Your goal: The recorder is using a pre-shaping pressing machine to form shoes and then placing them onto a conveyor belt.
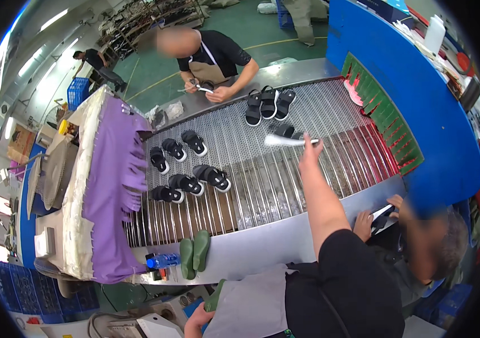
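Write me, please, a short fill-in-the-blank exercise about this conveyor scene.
1. The right hand holds a ____ sole over the belt.
2. The fringed curtain is ____.
3. The sandals on the belt are ____.
4. Beside the blue bottle lie two ____ soles.
Missing: white, purple, black, green.

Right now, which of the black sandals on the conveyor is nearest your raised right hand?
The lone black sandal just beyond the right hand, partly hidden behind the white sole the hand holds out. The other sandals lie farther away in groups.

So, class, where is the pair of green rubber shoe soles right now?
In the head view, the pair of green rubber shoe soles lies lower left on the steel conveyor edge, beside the blue plastic bottle.
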{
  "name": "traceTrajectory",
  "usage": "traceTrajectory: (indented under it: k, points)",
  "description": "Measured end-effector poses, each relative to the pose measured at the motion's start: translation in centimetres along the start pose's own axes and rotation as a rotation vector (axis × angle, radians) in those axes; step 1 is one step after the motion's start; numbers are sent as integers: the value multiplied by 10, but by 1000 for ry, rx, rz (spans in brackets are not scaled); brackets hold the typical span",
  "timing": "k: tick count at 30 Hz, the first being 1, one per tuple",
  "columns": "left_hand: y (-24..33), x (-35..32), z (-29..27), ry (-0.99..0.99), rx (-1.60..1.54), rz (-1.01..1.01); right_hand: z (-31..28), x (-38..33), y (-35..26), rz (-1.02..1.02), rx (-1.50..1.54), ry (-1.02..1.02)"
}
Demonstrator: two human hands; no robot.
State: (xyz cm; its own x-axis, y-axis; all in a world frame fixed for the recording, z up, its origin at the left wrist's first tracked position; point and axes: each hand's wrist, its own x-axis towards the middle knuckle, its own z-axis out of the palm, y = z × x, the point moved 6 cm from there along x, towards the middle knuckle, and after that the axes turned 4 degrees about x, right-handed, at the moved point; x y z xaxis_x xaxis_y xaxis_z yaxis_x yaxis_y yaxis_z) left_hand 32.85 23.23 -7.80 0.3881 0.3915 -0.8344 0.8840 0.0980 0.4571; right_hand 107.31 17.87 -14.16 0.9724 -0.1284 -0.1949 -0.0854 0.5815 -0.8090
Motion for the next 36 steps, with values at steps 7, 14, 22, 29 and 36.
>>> traceTrajectory:
  k: [7,14,22,29,36]
  points:
    - [15,18,16,303,30,24,-113,-120,83,705,-610,-600]
    - [-1,81,29,378,-84,118,-280,-275,72,1135,-1197,-1039]
    - [-93,164,15,397,212,124,-286,-263,71,1327,-1169,-863]
    - [-81,179,10,184,-98,1196,-292,-266,70,1325,-1168,-807]
    - [-61,151,17,192,-38,748,-291,-269,73,1298,-1197,-816]
